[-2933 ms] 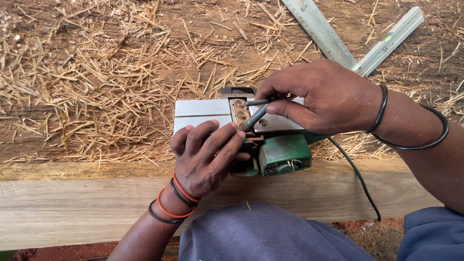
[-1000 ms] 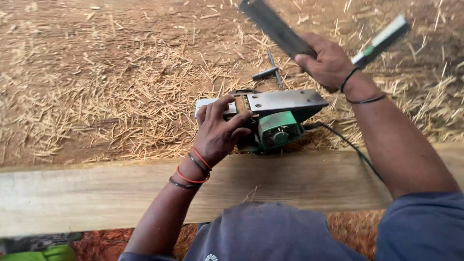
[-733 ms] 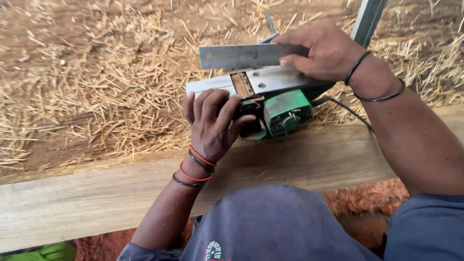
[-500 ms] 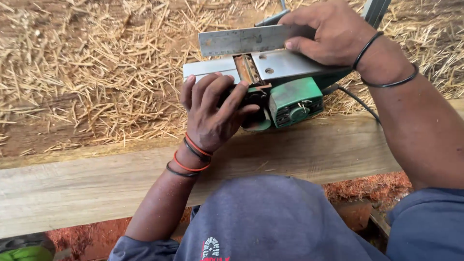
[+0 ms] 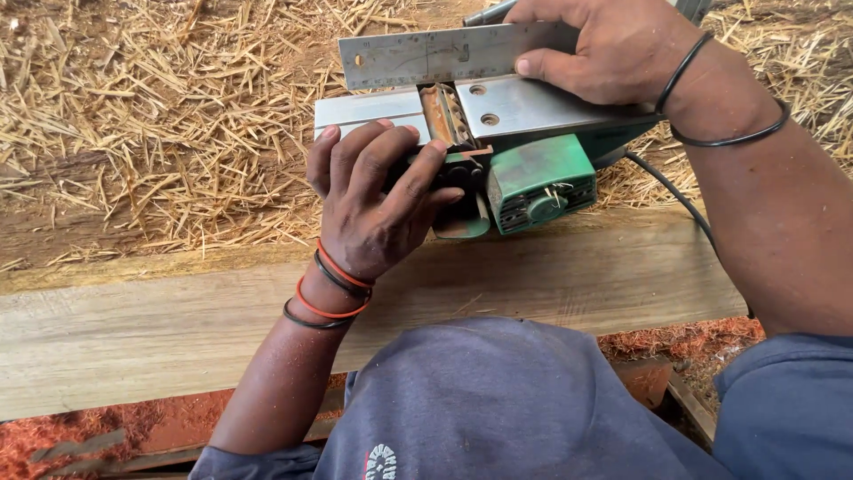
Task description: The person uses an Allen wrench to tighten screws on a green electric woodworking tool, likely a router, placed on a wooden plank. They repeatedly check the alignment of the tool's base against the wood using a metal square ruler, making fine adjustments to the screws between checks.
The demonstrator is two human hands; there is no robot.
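Head view shows us, starting at the left, wood shavings (image 5: 133,116) spread thickly over the ground behind a long wooden plank (image 5: 178,329). Our left hand (image 5: 373,200), with red and black bands on the wrist, is wrapped around the handle side of an electric planer (image 5: 498,151), fingers closed on it. The planer lies turned over on the plank, so its flat metal sole faces up, and we see the cutter slot in the middle of the sole with some brown dust inside it. Its green motor housing points toward us. Further right, our right hand (image 5: 604,44), with two black bands on the wrist, is clamped on a steel ruler (image 5: 426,55); the ruler stands on its edge along the far side of the sole, touching the metal. A black cable (image 5: 675,200) leaves the planer at the right and runs down over the plank.
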